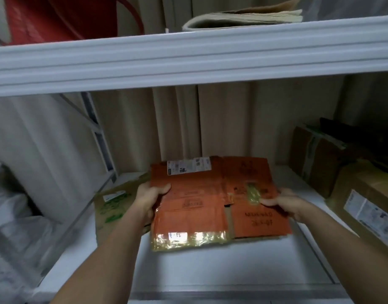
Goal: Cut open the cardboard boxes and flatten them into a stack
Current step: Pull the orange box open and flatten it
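While the left hand (152,199) and right hand (283,201) are gripping opposite edges of the flattened orange box (210,200) above the white shelf (210,266), it's looking light, floppy at creases, tape slick; edge grips are suiting it.

White metal shelving (188,55) before beige curtains (232,119).
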